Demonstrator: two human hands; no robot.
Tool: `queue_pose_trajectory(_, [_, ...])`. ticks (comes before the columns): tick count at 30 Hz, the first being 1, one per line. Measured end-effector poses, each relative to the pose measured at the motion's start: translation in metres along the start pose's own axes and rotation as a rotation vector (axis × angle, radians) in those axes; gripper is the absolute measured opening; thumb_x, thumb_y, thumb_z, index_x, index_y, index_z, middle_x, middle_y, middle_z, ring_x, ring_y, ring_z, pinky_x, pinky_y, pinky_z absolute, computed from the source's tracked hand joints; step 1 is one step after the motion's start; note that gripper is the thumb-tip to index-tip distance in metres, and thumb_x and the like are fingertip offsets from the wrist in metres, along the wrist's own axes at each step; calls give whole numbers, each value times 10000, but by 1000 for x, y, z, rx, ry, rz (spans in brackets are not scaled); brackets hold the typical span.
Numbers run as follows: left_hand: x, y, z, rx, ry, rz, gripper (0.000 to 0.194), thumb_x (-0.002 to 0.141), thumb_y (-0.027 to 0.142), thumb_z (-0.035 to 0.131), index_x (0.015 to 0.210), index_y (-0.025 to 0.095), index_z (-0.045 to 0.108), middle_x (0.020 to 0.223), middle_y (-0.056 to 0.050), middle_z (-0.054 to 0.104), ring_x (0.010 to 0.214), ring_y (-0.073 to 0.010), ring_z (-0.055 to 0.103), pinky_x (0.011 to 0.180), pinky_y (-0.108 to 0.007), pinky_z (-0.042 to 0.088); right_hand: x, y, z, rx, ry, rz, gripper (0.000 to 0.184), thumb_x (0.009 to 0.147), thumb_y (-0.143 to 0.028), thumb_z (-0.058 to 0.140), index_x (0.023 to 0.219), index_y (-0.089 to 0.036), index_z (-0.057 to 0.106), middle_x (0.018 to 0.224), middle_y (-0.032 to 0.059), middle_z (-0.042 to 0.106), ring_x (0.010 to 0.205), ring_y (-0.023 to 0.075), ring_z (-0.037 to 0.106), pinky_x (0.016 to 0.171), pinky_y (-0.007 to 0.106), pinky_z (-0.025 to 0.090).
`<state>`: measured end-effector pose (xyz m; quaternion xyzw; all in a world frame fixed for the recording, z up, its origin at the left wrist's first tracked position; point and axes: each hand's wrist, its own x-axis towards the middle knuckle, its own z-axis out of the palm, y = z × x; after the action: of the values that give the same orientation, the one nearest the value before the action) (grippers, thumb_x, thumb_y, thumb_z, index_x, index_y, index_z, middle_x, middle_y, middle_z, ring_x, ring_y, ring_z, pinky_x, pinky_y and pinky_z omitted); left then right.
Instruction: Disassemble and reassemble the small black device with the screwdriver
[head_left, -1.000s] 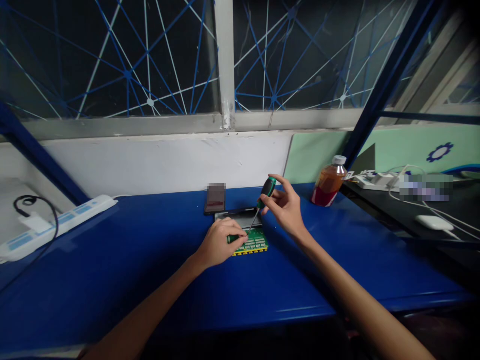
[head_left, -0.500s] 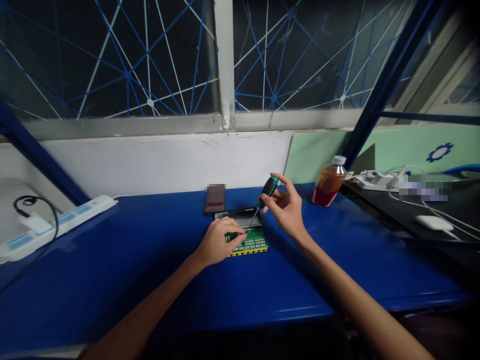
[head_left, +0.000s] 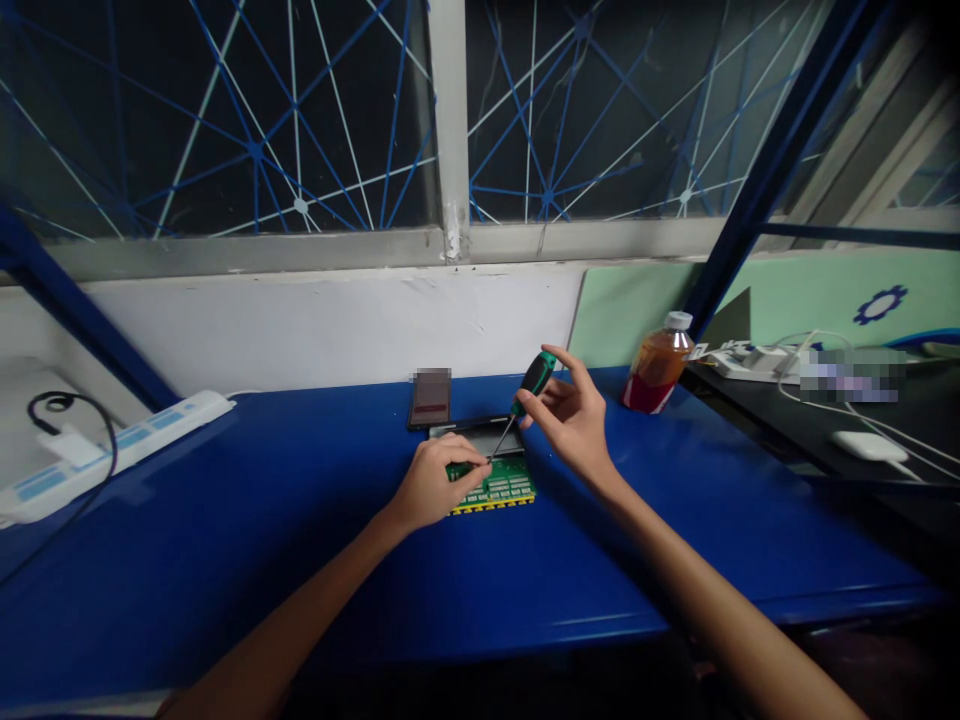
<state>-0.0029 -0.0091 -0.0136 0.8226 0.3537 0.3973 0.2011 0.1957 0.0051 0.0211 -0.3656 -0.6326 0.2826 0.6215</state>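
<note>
My right hand [head_left: 570, 425] grips a green and black screwdriver [head_left: 537, 378] by its handle, tilted with the shaft slanting down to the left. Its tip comes down at the fingertips of my left hand [head_left: 439, 480]. Those fingers are closed in a pinch over a green circuit board [head_left: 511, 482]; what they pinch is too small to make out. White parts in rows and a yellow strip along the near edge show on the board. Directly behind it is a grey, dark-edged case part [head_left: 487, 438], partly hidden by my hands.
A phone [head_left: 430, 400] stands behind the board. To the right is a bottle of amber drink [head_left: 658, 362]. A white power strip [head_left: 120, 455] with a black cable lies at the left of the blue table [head_left: 315, 580]. Chargers and white cables lie on a dark surface [head_left: 810, 430] at far right.
The screwdriver and its tip have shifted very slightly left, along with my left fingertips. Both hands keep the same hold, and the board stays in place.
</note>
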Motion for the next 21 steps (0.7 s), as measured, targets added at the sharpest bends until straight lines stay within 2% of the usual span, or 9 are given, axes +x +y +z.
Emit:
queue_pose_trajectory(14, [2, 6, -2, -68, -15, -37, 163, 847, 264, 630, 782, 189, 760, 779, -55, 725, 750, -188, 654, 710, -328, 511, -1, -9, 1, -29, 39, -25, 623, 792, -329, 664, 1347, -269, 387, 619, -62, 535, 495, 158, 597, 526, 332, 504])
queue_pose_trajectory(21, [2, 6, -5, -42, -45, -47, 200, 902, 289, 574, 937, 214, 756, 928, -57, 721, 872, -193, 652, 783, -338, 510, 2, -5, -8, -105, 74, -48, 616, 803, -334, 643, 1363, -256, 397, 641, -44, 553, 520, 161, 592, 571, 351, 529])
